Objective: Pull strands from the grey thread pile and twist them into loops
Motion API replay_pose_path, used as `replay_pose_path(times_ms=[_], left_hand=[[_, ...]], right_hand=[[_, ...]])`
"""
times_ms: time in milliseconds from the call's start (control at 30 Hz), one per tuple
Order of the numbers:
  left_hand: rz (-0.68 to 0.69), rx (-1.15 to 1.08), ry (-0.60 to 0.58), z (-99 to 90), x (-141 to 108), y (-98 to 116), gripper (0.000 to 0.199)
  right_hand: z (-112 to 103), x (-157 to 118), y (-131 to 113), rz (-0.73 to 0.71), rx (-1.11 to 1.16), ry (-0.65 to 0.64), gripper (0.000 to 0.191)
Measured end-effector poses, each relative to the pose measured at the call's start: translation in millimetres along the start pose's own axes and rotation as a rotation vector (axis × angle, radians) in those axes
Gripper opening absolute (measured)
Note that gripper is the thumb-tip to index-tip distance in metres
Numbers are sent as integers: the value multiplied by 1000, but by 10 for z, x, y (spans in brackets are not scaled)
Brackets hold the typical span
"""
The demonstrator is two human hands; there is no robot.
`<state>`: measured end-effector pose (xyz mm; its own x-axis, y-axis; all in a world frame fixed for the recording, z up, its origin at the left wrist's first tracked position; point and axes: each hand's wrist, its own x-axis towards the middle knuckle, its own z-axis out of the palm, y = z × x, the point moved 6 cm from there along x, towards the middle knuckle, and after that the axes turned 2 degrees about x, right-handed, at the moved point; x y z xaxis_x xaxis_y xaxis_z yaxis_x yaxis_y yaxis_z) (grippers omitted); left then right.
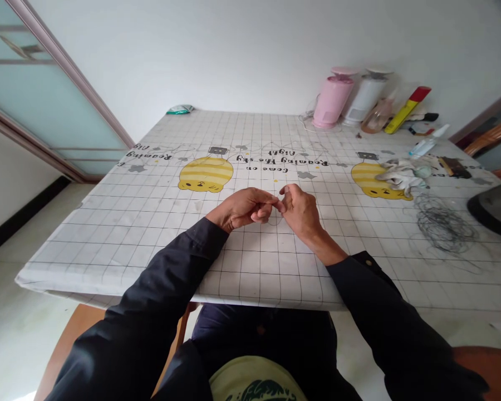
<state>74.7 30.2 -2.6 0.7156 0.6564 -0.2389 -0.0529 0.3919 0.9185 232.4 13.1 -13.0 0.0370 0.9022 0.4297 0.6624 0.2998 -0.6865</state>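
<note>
Over the front middle of the table, my left hand [249, 208] and my right hand [299, 210] meet at the fingertips. Both are closed in a pinch. A thin wire [276, 224] shows faintly as a small curve just below the fingertips, and its ends are hidden by my fingers. To the right lies a loose tangle of thin dark wire [445, 225], apart from my hands. Under both hands spreads a white checked tablecloth [259, 267] printed with yellow bears and lettering.
A crumpled pair of gloves [404, 175] lies by the tangle, near a dark container [495, 206]. Along the back right stand a pink cylinder [333, 100], a white cylinder [365, 97], a bottle [378, 114] and a yellow-red tube [407, 111]. A green packet [180, 109] rests back left.
</note>
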Motion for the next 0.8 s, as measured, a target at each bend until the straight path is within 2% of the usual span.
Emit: replay_pose_path(times_ms=[200, 300, 400, 500, 567, 700, 800], left_hand=[[-30, 56, -37, 12, -4, -15, 28], [-14, 78, -8, 2, -24, 12, 32], [-5, 92, 12, -29, -57, 71, 48], [-38, 105, -21, -36, -77, 109, 71], [-42, 118, -41, -37, -76, 125, 78], [-44, 143, -61, -68, -52, 102, 79], [-13, 170, 13, -160, -29, 90, 74]], right_hand=[[-8, -22, -66, -36, -17, 38, 28], [-26, -24, -54, -26, -17, 54, 26], [-64, -24, -37, -34, 67, 74, 29], [-109, -25, -22, -34, 123, 98, 35], [-134, -29, -20, -20, 133, 108, 35], [-173, -44, -50, -12, 131, 122, 34], [-174, -51, -61, -18, 130, 118, 35]])
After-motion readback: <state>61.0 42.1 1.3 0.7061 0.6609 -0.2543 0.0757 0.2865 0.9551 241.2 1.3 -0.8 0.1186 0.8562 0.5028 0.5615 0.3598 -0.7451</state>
